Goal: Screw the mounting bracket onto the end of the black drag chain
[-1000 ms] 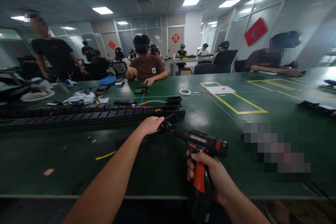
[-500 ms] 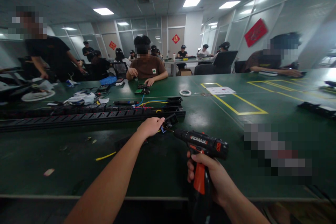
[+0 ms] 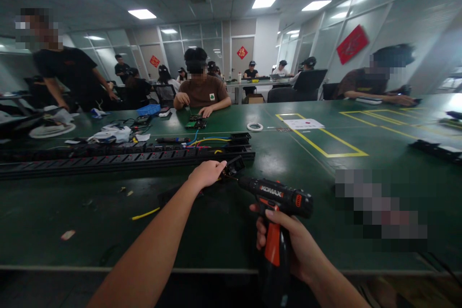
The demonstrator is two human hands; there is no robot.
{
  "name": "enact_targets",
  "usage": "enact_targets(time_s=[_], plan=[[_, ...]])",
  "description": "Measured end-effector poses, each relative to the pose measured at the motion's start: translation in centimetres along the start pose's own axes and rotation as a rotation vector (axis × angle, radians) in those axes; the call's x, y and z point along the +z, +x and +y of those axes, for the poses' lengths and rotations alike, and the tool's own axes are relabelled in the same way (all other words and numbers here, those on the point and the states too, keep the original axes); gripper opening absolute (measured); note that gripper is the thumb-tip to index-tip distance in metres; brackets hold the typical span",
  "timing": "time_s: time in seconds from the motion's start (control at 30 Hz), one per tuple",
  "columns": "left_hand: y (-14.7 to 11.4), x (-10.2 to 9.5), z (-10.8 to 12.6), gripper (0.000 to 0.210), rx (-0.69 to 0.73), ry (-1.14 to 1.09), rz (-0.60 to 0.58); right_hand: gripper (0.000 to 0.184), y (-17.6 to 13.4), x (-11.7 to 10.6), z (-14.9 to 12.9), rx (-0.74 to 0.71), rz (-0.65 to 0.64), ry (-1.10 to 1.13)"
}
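My right hand [image 3: 285,231] is wrapped round the grip of a black and orange cordless drill [image 3: 276,192]. One finger stands out from the others near the trigger. The drill's thin bit points left at a small black plastic housing [image 3: 235,166], though I cannot tell whether it touches. My left hand [image 3: 207,173] is closed on that housing, thumb along its near side. Part of another dark piece [image 3: 171,196] lies on the table under my left forearm, mostly hidden by it. A yellow wire [image 3: 145,213] sticks out to its left.
Long black power strips [image 3: 126,160] lie beyond my left hand, with coloured wires [image 3: 212,140] at their right end. Yellow tape [image 3: 346,155] marks the green table [image 3: 288,154]. A white ring [image 3: 254,127] lies mid-table. Across from me a person [image 3: 204,94] handles a circuit board [image 3: 196,122].
The drill has shifted very slightly left, and a finger of my right hand has lifted outward near the trigger. My left hand keeps its place on the housing.
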State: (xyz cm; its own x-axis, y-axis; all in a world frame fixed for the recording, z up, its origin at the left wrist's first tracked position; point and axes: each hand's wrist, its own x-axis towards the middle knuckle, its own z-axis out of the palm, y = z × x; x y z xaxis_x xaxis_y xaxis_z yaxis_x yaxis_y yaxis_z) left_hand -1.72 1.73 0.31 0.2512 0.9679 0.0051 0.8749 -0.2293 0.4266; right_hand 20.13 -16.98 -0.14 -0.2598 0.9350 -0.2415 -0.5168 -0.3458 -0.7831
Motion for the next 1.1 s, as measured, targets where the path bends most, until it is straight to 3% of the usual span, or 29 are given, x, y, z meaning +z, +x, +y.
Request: enact_targets(time_s=[0.3,0.63,1.1], plan=[[0.09,0.27,-0.17,0.072,0.017,0.014,0.011,0.031,-0.15,0.47,0.16,-0.014,0.047,-0.169],[0.13,0.12,-0.50,0.072,0.014,-0.017,0.009,0.022,0.18,0.24,0.44,-0.037,0.077,-0.103],[0.23,0.16,-0.54,0.070,0.017,-0.040,0.004,0.025,0.21,0.48,0.07,0.006,0.110,-0.094]])
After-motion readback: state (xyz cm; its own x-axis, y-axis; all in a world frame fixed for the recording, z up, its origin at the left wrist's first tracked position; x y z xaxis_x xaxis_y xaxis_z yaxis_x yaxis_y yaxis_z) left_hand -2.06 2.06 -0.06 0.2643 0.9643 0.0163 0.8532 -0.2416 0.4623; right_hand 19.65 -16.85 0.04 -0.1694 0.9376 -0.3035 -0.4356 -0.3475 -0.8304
